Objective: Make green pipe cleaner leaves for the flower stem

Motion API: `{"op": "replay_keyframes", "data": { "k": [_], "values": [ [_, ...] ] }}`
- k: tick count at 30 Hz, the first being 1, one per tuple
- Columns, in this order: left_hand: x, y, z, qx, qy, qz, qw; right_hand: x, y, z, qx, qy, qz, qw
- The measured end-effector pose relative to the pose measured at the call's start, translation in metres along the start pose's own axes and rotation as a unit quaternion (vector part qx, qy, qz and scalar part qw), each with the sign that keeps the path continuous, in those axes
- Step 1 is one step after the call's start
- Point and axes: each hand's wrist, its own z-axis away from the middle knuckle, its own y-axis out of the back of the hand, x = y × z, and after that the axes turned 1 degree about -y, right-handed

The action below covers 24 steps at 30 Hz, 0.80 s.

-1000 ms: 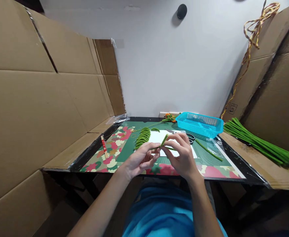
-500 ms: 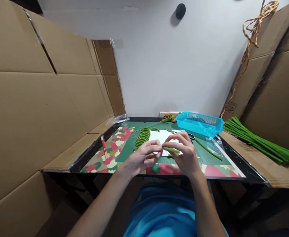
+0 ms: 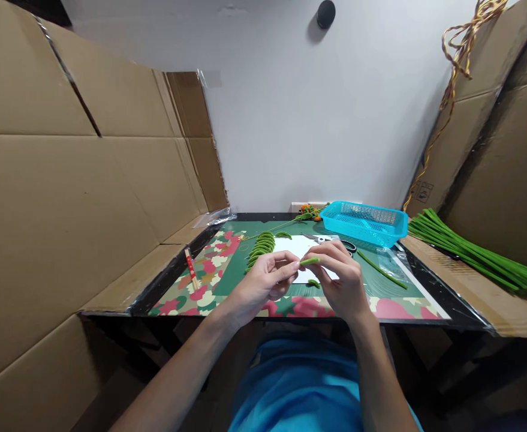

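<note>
Head view, left hand: the left hand (image 3: pixel 270 277) pinches one end of a short fuzzy green piece (image 3: pixel 309 261) between thumb and forefinger, a narrow grip.
Head view, right hand: the right hand (image 3: pixel 342 282) has its fingertips at the other end of that piece (whether they clamp it or merely touch it, I cannot tell).
Held green piece: it is raised in front of the white sheet (image 3: pixel 295 243), nearly level; any part inside the left fist is hidden.
Curved green pieces: a stacked row of curved pieces (image 3: pixel 259 249) lies just beyond the left hand, with a single curved piece (image 3: pixel 283 234) right of its far end.
Around the right hand: a small green piece (image 3: pixel 313 283) lies below the fingers, the scissors (image 3: pixel 349 246) just beyond them, and a loose green stem (image 3: pixel 382 270) to the right.
Further off: a blue basket (image 3: pixel 330 225) stands at the back, and a bundle of green stems (image 3: pixel 474 252) lies at the far right.
Slip risk: a weak pinch on so short a piece could let it spring away.
Shape risk: uneven finger pressure could kink it.
Knock risk: a low left wrist could disturb the row.
</note>
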Motion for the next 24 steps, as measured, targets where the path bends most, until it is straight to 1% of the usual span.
{"op": "replay_keyframes", "data": {
  "k": [4, 6, 8, 14, 17, 20, 24],
  "values": [
    [0.0000, 0.0011, 0.0018, -0.005, 0.073, 0.079, 0.994, 0.0010, -0.0020, 0.0002, -0.001, 0.007, 0.008, 1.000],
    [-0.0005, 0.0021, 0.0028, -0.009, 0.102, 0.093, 0.990, 0.0014, -0.0025, 0.0003, -0.008, 0.008, 0.010, 1.000],
    [-0.0015, 0.0030, 0.0035, -0.018, 0.116, 0.089, 0.989, 0.0018, -0.0024, 0.0003, -0.012, 0.010, 0.008, 1.000],
    [-0.0056, 0.0043, 0.0017, -0.033, 0.063, 0.091, 0.993, 0.0016, 0.0002, -0.0010, -0.020, 0.018, -0.010, 1.000],
    [-0.0062, 0.0033, 0.0013, -0.038, 0.061, 0.092, 0.993, 0.0015, 0.0016, -0.0009, -0.037, 0.010, -0.013, 0.999],
    [-0.0058, 0.0015, 0.0027, -0.030, 0.062, 0.094, 0.993, 0.0018, 0.0026, -0.0005, -0.053, 0.000, -0.018, 0.998],
    [-0.0047, 0.0003, 0.0055, -0.008, 0.091, 0.116, 0.989, 0.0002, 0.0043, -0.0005, -0.069, -0.012, -0.039, 0.997]
  ]
}}
